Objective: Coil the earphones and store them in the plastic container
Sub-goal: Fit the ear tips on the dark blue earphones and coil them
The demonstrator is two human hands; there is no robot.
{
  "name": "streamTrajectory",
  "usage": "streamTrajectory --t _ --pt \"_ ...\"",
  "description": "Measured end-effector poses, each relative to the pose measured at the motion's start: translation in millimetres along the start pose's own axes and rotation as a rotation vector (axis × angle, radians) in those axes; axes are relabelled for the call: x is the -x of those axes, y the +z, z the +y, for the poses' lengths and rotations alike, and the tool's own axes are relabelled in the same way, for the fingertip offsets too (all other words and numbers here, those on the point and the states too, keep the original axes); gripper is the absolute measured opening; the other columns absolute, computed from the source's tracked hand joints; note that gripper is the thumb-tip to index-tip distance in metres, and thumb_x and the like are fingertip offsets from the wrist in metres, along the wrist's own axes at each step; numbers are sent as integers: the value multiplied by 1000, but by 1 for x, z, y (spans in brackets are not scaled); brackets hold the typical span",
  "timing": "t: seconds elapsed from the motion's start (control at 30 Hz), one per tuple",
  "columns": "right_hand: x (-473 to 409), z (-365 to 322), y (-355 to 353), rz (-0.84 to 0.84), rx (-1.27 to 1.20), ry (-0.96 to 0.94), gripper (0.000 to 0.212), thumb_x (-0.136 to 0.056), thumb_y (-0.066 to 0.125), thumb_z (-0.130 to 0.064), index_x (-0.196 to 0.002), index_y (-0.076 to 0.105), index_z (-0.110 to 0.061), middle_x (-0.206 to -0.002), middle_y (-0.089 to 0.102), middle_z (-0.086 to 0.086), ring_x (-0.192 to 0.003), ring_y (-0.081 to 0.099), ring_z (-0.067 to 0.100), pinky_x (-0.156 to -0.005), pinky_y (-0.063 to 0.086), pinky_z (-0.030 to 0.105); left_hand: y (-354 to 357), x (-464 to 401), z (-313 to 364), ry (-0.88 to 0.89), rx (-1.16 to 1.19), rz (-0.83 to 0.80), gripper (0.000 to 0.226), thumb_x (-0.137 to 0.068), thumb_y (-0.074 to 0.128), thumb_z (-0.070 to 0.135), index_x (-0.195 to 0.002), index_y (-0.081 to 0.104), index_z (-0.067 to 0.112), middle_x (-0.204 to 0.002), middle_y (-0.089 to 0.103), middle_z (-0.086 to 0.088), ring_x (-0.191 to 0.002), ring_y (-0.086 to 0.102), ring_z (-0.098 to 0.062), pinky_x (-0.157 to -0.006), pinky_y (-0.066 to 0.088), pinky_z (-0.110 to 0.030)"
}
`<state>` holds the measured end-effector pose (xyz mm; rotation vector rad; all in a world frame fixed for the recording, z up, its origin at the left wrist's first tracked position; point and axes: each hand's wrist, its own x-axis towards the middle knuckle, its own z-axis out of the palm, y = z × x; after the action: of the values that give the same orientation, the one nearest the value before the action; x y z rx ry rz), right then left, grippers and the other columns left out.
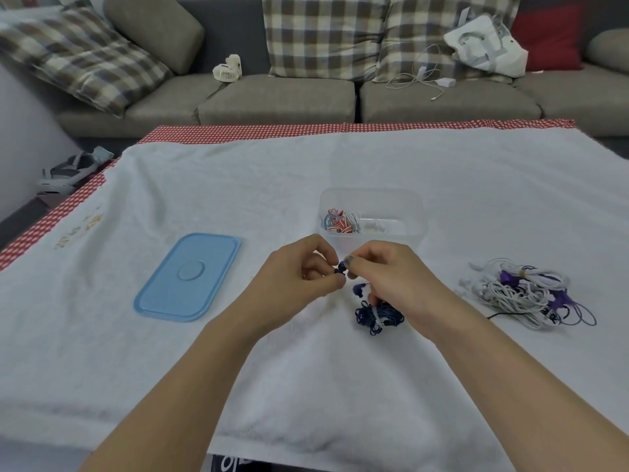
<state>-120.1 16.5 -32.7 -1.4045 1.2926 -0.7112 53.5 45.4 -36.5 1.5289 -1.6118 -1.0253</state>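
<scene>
The desk [306,386], under a white towel, carries the open plastic container [372,212] at centre, just beyond the hands, with a red-and-white coil already lying in its left part. Its blue lid [189,277] lies flat to the left, well apart. To the right sits a heap of white and purple earphones [524,294], untouched. Near and right of centre, the dark blue earphones [377,313] lie in a loose tangle just below the right hand [394,277]. Both hands meet above it: the left hand [299,274] has its fingers curled, pinching a small dark earbud, and the right hand's fingertips pinch the same end. The cord runs down and rightward from that pinch to the tangle, so the right hand is nearer the bulk and, likely, would feed the cord while the left anchors the end
</scene>
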Motion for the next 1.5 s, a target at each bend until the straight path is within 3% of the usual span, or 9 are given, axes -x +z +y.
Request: streamTrajectory --t 0.13,0.23,0.33,0.53,0.7,0.83,1.03,1.37,1.5 --pt "0 -2 0 9 -50 -4 12 -93 61 -17 -91 70 -9 -74 72 1 -38 49 6 -54 46 28 0 0 2 9 38 0 18 -86 80 16 -93 64 19 -80 77 -1 -68 63 -14 -68 51 -28" --pt "-1 -4 0 14 -39 6 13 -93 60 -19 -90 70 -11 -68 71 -3 -42 51 11 -53 46 26 -1 0 2 9 34 3 16 -86 78 13 -93 65 19 -82 78 0 -77 71 -25 -78 58 -38" --pt "-1 -6 -1 2 -36 13 14 -93 59 -20 -91 69 -12 -66 72 -3 -47 51 17 -57 47 29 -2 0 3 15 27 3 13 -87 75 12 -93 65 17 -82 78 -1 -79 73 -23 -87 61 -44" --pt "1 -9 -1 -16 -67 20 13 -93 57 -16 -92 68 -10 -66 71 0 -39 44 16 -62 45 34 -3 -1 4 40 43 37 10 -89 75 16 -92 68 21 -90 75 7 -83 74 -15 -86 58 -54" --pt "3 -11 -3 -39 -138 14 10 -93 59 -13 -86 65 -9 -65 68 5 -38 41 15 -62 44 37 -5 1 7 21 130 26 13 -89 75 9 -100 72 16 -96 78 -1 -93 76 -20 -95 53 -60" --pt "3 -12 -5 -65 -204 10 10 -93 59 -10 -86 65 -6 -63 66 8 -38 38 15 -53 41 31 -8 1 6 12 206 17 11 -88 76 7 -96 74 14 -95 78 -5 -91 76 -21 -100 55 -51" --pt "6 -14 -4 -104 -275 3 10 -95 57 -8 -88 63 -3 -64 64 13 -35 38 13 -45 39 23 -11 -1 4 5 330 -20 9 -90 73 3 -98 71 3 -96 74 -15 -89 73 -23 -95 59 -40" --pt "10 -20 -1 -101 -327 -29 12 -95 56 -8 -84 59 -6 -63 66 13 -39 34 15 -43 38 21 -13 -1 6 -2 510 -80 5 -83 72 9 -86 71 13 -101 69 -22 -99 67 -35 -106 52 -51" --pt "10 -21 2 -64 -341 -39 9 -96 57 -8 -89 61 -3 -62 66 13 -41 30 17 -41 38 20 -13 -1 7 -11 514 -63 6 -84 69 13 -90 71 14 -97 70 -21 -96 68 -30 -103 54 -46"
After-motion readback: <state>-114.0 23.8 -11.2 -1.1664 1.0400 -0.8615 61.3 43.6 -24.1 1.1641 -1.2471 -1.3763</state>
